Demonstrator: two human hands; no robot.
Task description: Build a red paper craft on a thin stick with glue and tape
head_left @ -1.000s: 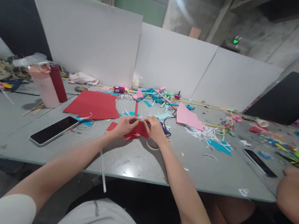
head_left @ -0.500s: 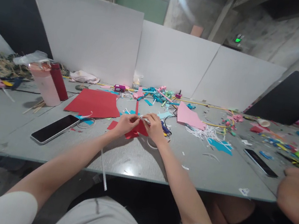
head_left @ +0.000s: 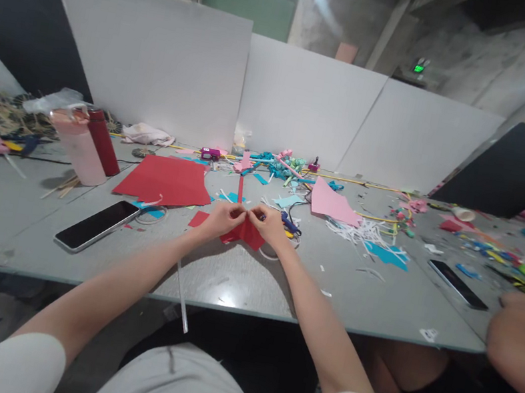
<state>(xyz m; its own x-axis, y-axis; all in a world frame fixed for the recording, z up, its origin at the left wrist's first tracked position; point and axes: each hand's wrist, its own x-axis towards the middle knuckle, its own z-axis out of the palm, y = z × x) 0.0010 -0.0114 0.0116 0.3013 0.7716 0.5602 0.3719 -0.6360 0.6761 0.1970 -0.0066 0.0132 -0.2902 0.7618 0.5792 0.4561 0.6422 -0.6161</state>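
Observation:
Both hands meet over the middle of the table, pinching a folded piece of red paper. My left hand is closed on its upper left part, with thumb and forefinger pressed together. From the other side my right hand pinches the paper, its fingertips almost touching the left ones. The red paper hangs below the fingers, and the hands cover its upper part. A thin red strip runs away behind it. Close by on the left lies a red scrap. Dark-blue-handled scissors lie right beside my right hand.
A large red sheet, a phone and two bottles are on the left. Pink paper and white paper shreds lie right. A clear stick juts over the front edge. Another person's arm rests at far right.
My right hand has dropped slightly and its fingers have curled into a pinch level with the left. The red paper now hangs lower and more spread between the hands.

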